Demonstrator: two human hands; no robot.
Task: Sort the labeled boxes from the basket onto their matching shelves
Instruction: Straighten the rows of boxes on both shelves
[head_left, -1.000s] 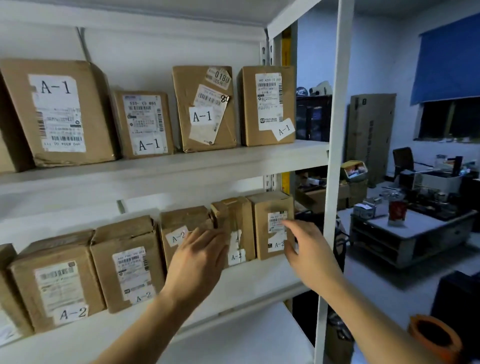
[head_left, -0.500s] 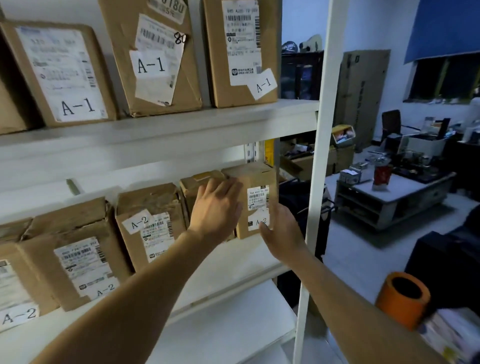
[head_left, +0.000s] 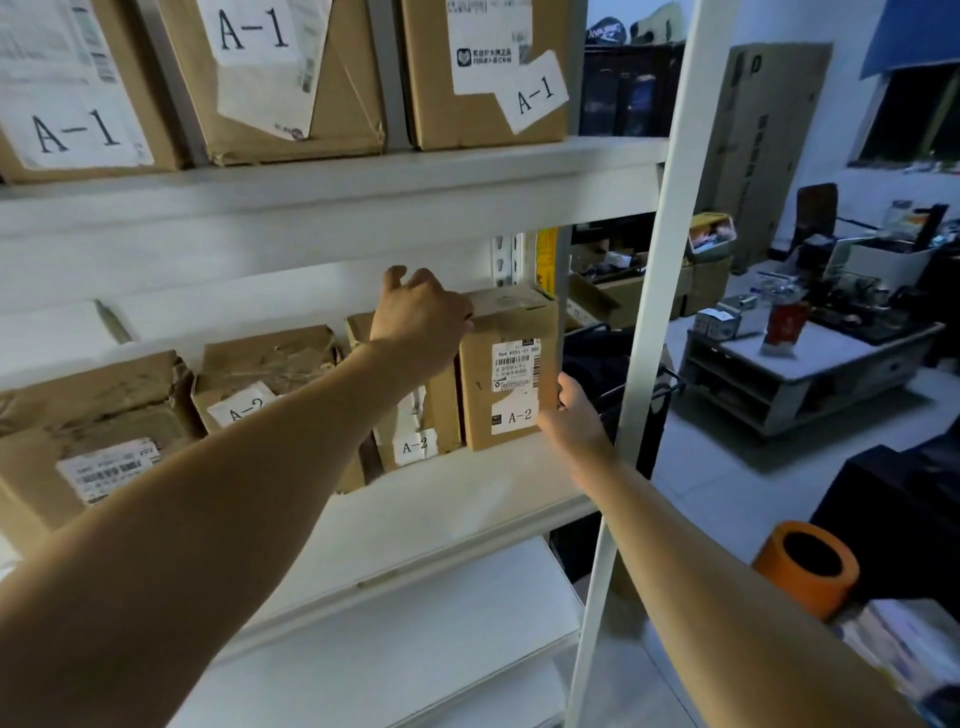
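Head view: two hands, left hand (head_left: 421, 322), right hand (head_left: 571, 415), grip one A-2 box (head_left: 506, 364).

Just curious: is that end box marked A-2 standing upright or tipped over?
Upright. The A-2 box stands on its base on the shelf, label reading level, with the left hand at its top edge.

Orange cylinder (head_left: 805, 570), cluttered low table (head_left: 810, 370)

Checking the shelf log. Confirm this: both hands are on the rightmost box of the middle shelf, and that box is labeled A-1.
Not quite. The head view shows the label on that rightmost box reads A-2, not A-1; the A-1 boxes stand on the shelf above. The rest holds: the left hand is at its top left edge and the right hand at its lower right corner.
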